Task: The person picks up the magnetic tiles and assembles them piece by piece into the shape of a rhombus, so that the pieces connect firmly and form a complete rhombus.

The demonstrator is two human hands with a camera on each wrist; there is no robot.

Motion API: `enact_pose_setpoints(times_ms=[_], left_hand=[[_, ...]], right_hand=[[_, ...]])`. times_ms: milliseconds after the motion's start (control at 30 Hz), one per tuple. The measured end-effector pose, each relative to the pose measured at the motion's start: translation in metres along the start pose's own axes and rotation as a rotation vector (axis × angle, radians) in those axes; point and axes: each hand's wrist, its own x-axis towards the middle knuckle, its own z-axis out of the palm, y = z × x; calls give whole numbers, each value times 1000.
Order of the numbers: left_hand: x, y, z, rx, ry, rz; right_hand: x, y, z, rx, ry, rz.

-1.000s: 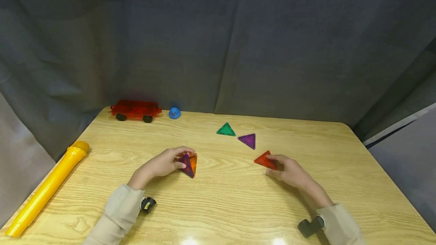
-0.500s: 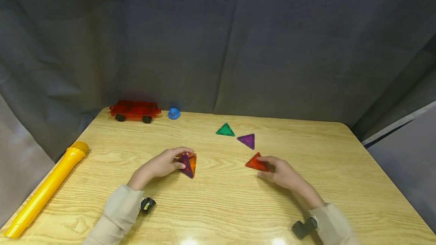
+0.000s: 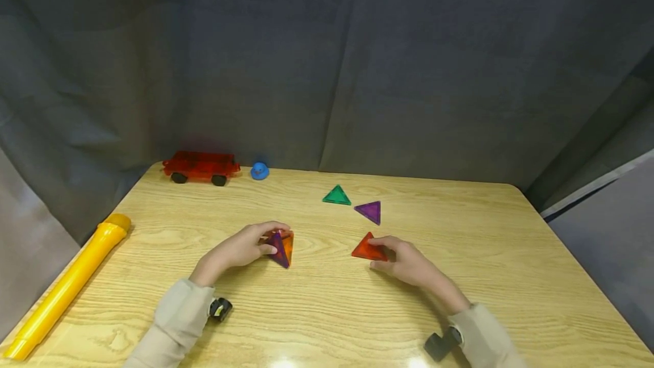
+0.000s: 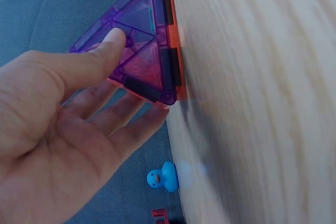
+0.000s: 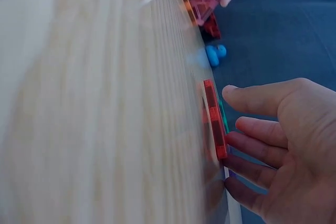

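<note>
My left hand (image 3: 245,245) grips a small pyramid of see-through magnetic tiles (image 4: 139,51), its thumb against the purple face and its fingers behind. An orange tile (image 3: 288,247) forms another side, and the base sits at the tabletop. To the right, my right hand (image 3: 403,263) has its fingertips on a red triangular magnetic tile (image 3: 367,249) that lies low at the table. In the right wrist view the fingers (image 5: 262,150) extend loosely to the red tile's upper side, and the thumb stands just off it.
Behind the hands lie a green triangular tile (image 3: 336,195) and a purple triangular tile (image 3: 370,212). At the back left stand a red wheeled car base (image 3: 201,167) and a blue toy duck (image 3: 259,171). A long yellow toy microphone (image 3: 68,283) lies along the left edge.
My right hand has slid the red tile leftward, nearer the pyramid, and the tile has turned slightly. The left hand and the pyramid hold their place.
</note>
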Motion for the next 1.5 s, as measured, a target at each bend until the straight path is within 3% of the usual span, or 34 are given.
enact_pose_setpoints(times_ms=[567, 1000, 1500], left_hand=[[0, 0, 0, -5, 5, -1], [0, 0, 0, -4, 7, 4], [0, 0, 1, -4, 2, -8]], right_hand=[[7, -25, 26, 10, -48, -66], [13, -38, 35, 18, -85, -128], [17, -45, 40, 2, -105, -142]])
